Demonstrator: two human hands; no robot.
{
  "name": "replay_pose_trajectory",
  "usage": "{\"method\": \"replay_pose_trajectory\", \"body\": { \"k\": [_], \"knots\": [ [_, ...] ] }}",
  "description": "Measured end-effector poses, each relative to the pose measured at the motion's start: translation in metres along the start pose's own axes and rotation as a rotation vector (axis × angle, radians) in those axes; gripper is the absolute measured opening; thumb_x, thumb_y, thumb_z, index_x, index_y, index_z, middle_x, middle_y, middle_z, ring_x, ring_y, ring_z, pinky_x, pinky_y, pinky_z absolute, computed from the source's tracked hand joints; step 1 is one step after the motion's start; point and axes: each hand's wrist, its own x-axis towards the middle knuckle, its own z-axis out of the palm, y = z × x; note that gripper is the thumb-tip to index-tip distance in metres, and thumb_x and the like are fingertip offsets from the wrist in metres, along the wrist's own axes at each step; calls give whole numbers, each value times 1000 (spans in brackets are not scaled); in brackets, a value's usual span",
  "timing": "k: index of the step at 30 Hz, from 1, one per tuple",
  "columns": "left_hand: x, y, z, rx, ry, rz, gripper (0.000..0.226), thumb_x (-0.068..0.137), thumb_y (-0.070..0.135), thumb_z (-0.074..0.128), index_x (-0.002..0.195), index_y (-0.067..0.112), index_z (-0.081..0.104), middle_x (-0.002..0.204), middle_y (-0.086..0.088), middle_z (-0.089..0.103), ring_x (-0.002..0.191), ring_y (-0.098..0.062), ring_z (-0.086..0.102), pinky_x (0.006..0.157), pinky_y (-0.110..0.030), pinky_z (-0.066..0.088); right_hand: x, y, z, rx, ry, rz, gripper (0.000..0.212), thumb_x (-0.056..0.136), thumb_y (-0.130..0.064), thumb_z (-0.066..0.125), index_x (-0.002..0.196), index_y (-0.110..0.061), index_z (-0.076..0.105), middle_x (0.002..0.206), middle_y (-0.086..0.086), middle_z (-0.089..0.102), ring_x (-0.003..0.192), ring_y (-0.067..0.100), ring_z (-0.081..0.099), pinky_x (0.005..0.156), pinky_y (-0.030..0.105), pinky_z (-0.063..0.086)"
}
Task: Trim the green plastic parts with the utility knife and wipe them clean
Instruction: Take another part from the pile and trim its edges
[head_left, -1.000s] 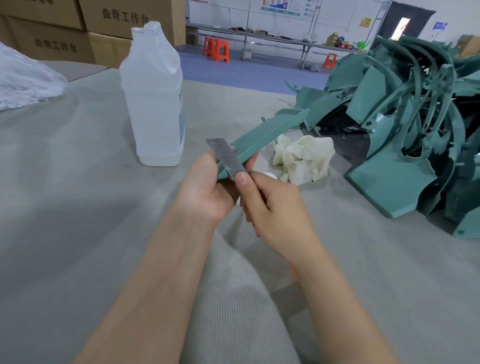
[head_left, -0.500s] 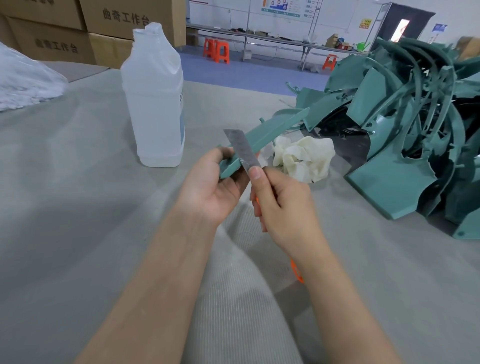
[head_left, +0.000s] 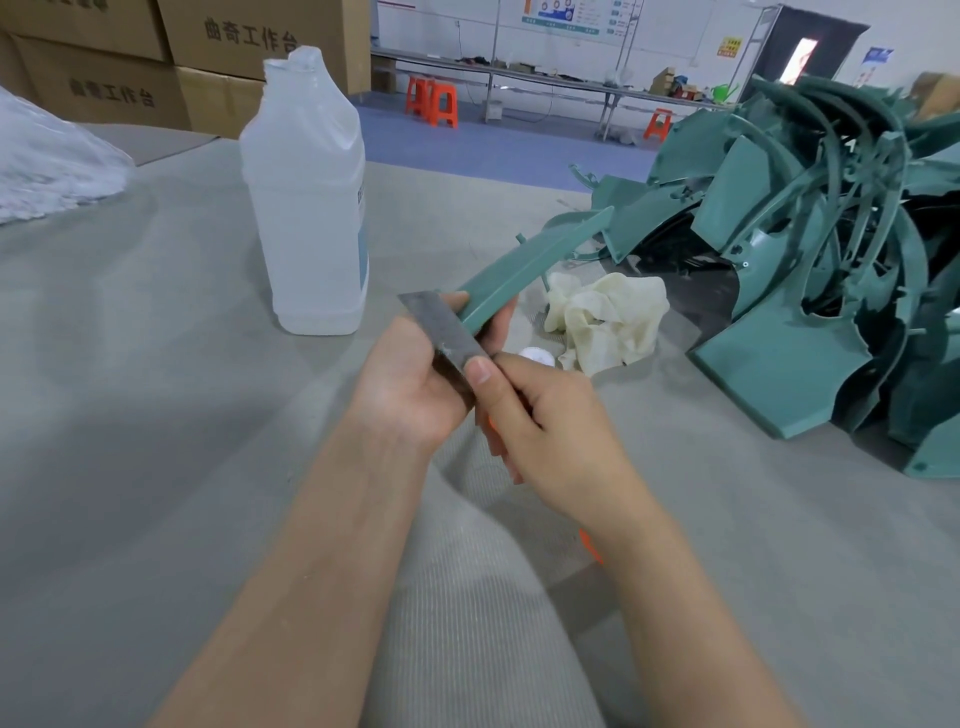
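My left hand (head_left: 410, 379) grips the near end of a long green plastic strip (head_left: 530, 265), which points up and away to the right. My right hand (head_left: 545, 436) holds the utility knife, thumb pressed on its grey blade (head_left: 441, 330); the blade lies across the strip's near end. The knife's orange handle (head_left: 592, 545) shows only below my right wrist. A crumpled cream wiping cloth (head_left: 608, 317) lies on the table just beyond my hands. A big pile of green plastic parts (head_left: 810, 270) fills the right side.
A tall translucent white bottle (head_left: 306, 208) stands on the grey table (head_left: 130, 389) left of the strip. A small white cap (head_left: 537, 358) lies by the cloth. A white plastic bag (head_left: 47, 166) sits far left, with cardboard boxes (head_left: 218, 47) behind.
The blade has slid back down along the strip toward its near end, after reaching further up it half a second ago. My left hand keeps its grip.
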Motion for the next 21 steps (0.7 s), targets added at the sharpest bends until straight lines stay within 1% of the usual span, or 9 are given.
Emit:
{"method": "replay_pose_trajectory", "body": {
  "k": [1,3,5,7,12,16,19,21],
  "knots": [
    [1,0,1,-1,2,8,22,92,1,44,78,-5,60,73,-16,67,64,-21,69,51,-22,55,0,0,-2,26,29,0,43,100,-40,45,62,-20,49,55,9,54,45,20,48,49,39,44],
    [1,-1,1,-7,2,37,19,91,0,43,78,-4,57,73,-16,65,63,-21,67,53,-23,56,2,1,-8,74,121,22,45,99,-42,43,65,-13,52,53,5,54,41,17,49,47,33,44],
    [1,-2,0,5,-1,54,17,92,-2,45,78,-2,56,65,-15,65,57,-19,67,53,-24,57,3,5,-13,103,201,68,47,101,-41,43,68,-8,53,52,-2,53,41,14,49,46,33,46],
    [0,-3,0,41,-1,51,17,92,-1,47,78,-2,56,63,-14,67,56,-18,68,54,-23,57,4,7,-14,91,235,110,47,101,-40,43,68,-8,53,51,-6,52,42,12,49,45,35,47],
    [-1,-2,1,38,19,66,20,93,-1,47,75,-2,56,59,-12,65,52,-17,66,52,-22,56,5,8,-12,12,219,100,47,100,-43,42,68,-10,53,52,-6,53,42,8,48,48,32,45],
    [-2,-1,1,58,20,76,21,94,0,46,76,-2,57,61,-12,65,53,-16,66,51,-21,56,4,6,-12,19,197,108,47,100,-43,43,67,-11,52,53,-1,55,42,10,48,47,34,46],
    [-1,-1,1,74,22,103,20,93,1,47,77,-3,57,61,-11,66,53,-16,66,49,-21,54,4,6,-14,43,179,113,48,100,-43,42,66,-11,52,54,3,57,39,14,49,44,29,45],
    [1,-1,1,87,8,124,18,94,1,46,82,-5,59,67,-13,67,60,-18,67,51,-22,54,3,6,-12,27,137,99,48,100,-43,42,65,-12,52,53,3,57,39,12,49,45,27,42]
  ]
}}
